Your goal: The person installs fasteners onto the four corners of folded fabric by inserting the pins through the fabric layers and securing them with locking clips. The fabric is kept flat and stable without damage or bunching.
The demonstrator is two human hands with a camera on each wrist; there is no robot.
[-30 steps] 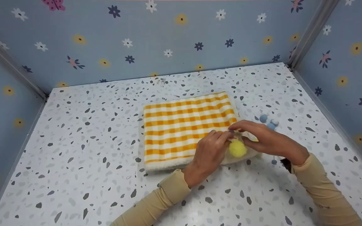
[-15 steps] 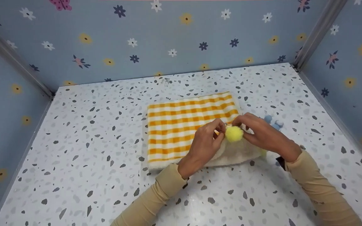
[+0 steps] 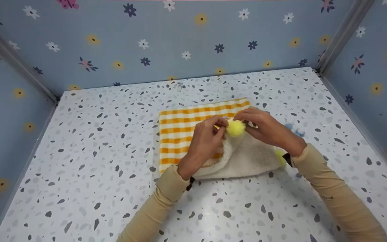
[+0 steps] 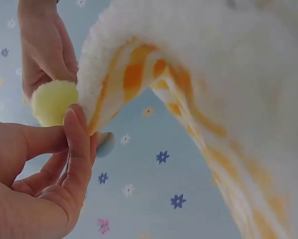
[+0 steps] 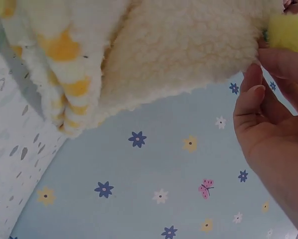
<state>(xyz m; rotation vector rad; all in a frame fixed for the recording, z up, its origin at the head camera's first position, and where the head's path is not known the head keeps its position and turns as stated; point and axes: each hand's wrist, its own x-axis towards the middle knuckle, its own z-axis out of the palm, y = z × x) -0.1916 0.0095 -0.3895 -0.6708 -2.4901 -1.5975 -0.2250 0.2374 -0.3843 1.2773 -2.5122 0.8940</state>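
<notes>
A folded yellow-and-white checked blanket (image 3: 175, 136) lies on the table, its corner lifted and turned back to show a cream fleece underside (image 3: 254, 158). At that raised corner hangs a fluffy yellow pompom (image 3: 236, 128). My left hand (image 3: 200, 143) pinches the blanket's edge just left of the pompom; in the left wrist view, thumb and fingertips (image 4: 76, 124) meet on the fleece edge. On the pompom's other side, my right hand (image 3: 269, 129) pinches the edge too, as the right wrist view shows at the fleece (image 5: 184, 55). A small blue ball (image 4: 105, 144) hangs behind the left fingers.
More blue balls (image 3: 299, 132) lie on the speckled table (image 3: 96, 151) to the right of the blanket. Another yellow tuft (image 3: 280, 158) shows near the right wrist. Flower-patterned panels (image 3: 166, 37) stand at the back and both sides.
Both hands have lifted the pompom corner and carried it away from me and to the left, folding it over the checked side. More fleece underside now shows.
</notes>
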